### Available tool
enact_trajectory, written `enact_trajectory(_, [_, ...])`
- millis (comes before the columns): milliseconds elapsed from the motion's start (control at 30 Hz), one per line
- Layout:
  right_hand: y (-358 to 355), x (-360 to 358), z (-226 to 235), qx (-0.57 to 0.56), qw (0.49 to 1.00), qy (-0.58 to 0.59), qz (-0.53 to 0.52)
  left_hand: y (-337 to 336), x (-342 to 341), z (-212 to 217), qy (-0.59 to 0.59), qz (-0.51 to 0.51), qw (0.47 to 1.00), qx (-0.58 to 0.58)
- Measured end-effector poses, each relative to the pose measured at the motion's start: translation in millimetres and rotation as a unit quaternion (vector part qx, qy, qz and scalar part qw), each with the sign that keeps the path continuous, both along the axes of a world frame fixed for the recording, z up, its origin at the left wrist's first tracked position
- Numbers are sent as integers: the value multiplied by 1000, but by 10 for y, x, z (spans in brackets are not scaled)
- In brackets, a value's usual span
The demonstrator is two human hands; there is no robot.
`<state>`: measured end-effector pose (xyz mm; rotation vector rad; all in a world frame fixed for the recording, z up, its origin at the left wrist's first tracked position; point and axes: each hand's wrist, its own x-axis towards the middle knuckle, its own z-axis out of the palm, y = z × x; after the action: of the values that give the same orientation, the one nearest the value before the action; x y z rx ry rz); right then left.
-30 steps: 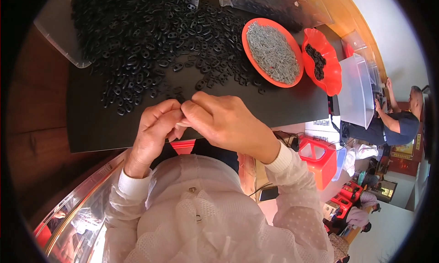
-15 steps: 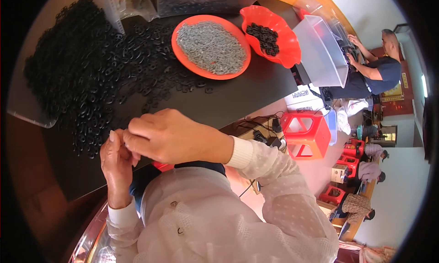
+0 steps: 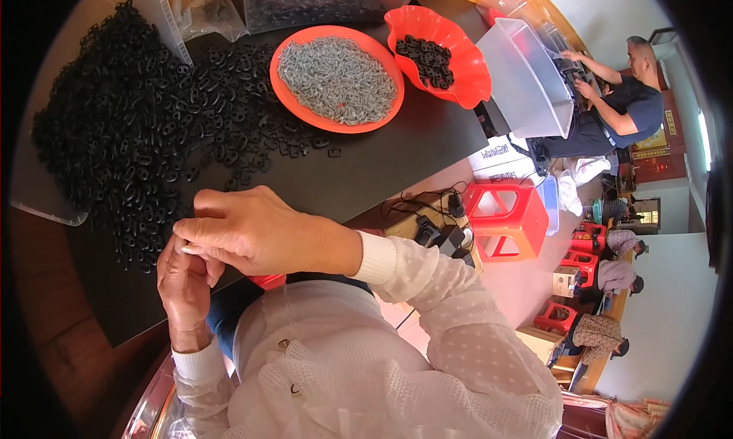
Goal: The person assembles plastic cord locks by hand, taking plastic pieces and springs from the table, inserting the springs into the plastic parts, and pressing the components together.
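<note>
My left hand (image 3: 185, 282) and my right hand (image 3: 252, 229) are pressed together at the near edge of a black table (image 3: 382, 164). The fingertips of both pinch something small between them; the piece itself is hidden by the fingers. Just beyond my hands lies a large heap of small black ring-shaped parts (image 3: 130, 133). Farther back stands a round orange dish of small grey metal pieces (image 3: 336, 76). To its right sits a wavy red bowl (image 3: 462, 65) holding several black parts.
A clear plastic bin (image 3: 527, 80) stands at the table's right end, and another clear tub (image 3: 321, 0) of black parts at the back. A red plastic stool (image 3: 508, 217) and cables (image 3: 427, 225) are on the floor. Another person (image 3: 618, 95) works at the far right; more people sit beyond.
The view has swung, so the table and dishes now sit further right and lower in frame. My hands have stayed joined, shifting toward the lower left with the right hand over the left.
</note>
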<state>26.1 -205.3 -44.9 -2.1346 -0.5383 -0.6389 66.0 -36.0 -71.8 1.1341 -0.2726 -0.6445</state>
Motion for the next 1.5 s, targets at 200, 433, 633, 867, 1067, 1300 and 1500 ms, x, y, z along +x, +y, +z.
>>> enact_trajectory(200, [38,-15,64,-25,1000,19,-3,49,5,-40,9,23,999,-28])
enact_trajectory(433, [79,-31,25,36,993,112,-19,3,-32,-109,-31,57,995,-81])
enact_trajectory(633, [-50,-36,199,-102,988,115,30,3,-70,-115,-102,37,993,-45])
enact_trajectory(867, [-71,-83,259,-170,981,95,1,10,-73,63,-143,2,984,106])
enact_trajectory(1067, [-81,-110,227,-124,988,89,17,8,-103,125,-169,-3,979,114])
enact_trajectory(1300, [-99,-199,310,-177,978,104,24,-14,-147,128,-190,13,976,108])
enact_trajectory(1500, [-419,-119,380,-235,967,94,16,-111,-153,114,-186,25,974,127])
